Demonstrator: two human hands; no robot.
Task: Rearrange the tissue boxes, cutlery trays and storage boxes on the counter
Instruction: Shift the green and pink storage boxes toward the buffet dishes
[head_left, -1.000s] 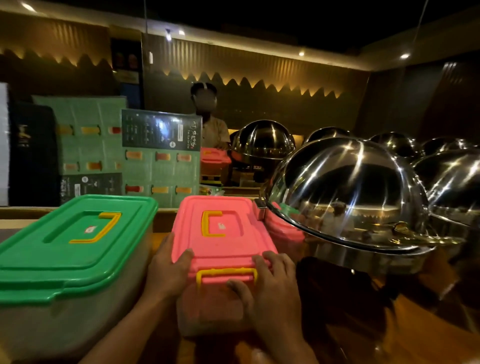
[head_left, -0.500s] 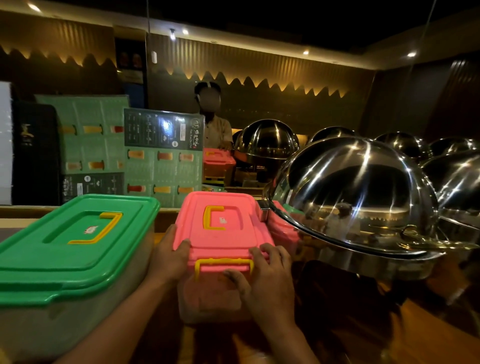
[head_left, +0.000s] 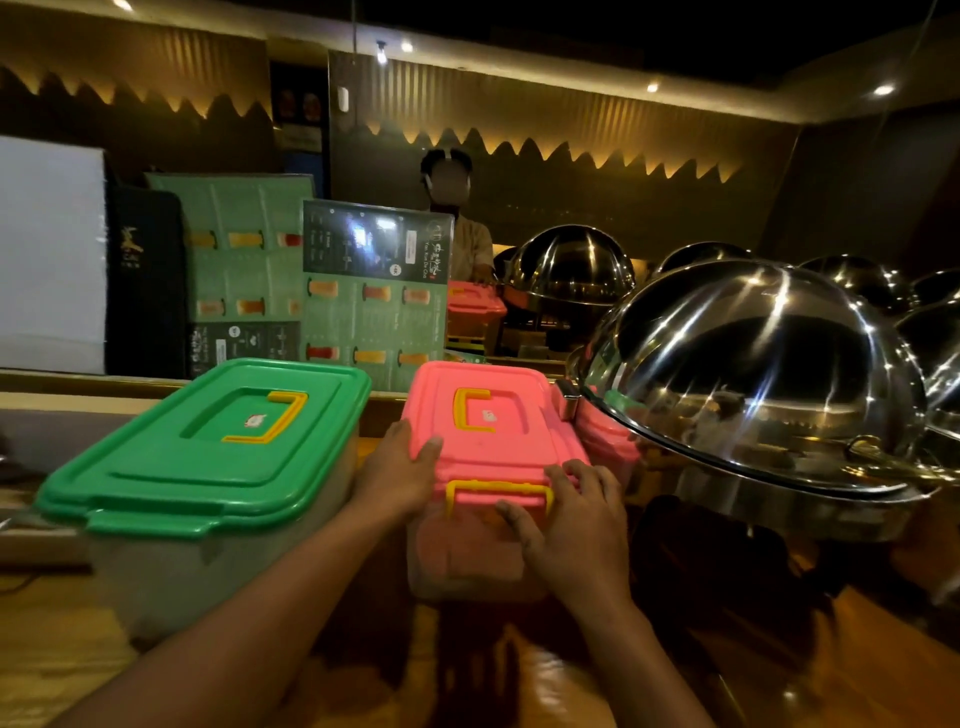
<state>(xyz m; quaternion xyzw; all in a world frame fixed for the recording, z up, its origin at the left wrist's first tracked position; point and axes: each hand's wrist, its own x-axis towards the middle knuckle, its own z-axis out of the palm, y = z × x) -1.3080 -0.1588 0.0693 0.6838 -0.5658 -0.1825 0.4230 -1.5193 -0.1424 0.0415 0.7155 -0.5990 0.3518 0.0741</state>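
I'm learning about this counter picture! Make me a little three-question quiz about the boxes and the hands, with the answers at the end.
1. True or false: both hands touch the pink-lidded box.
2. Which sits to the left of that box? A) a shiny dome B) the green-lidded box C) a menu board
3. Fill in: the clip beside the right hand is coloured ____.

Key
1. True: the left hand holds its left edge, and the right hand's fingers rest on its near end.
2. B
3. Yellow: the yellow clip.

Both hands (head_left: 397, 475) (head_left: 574, 525) forward (fingers curled, gripping)
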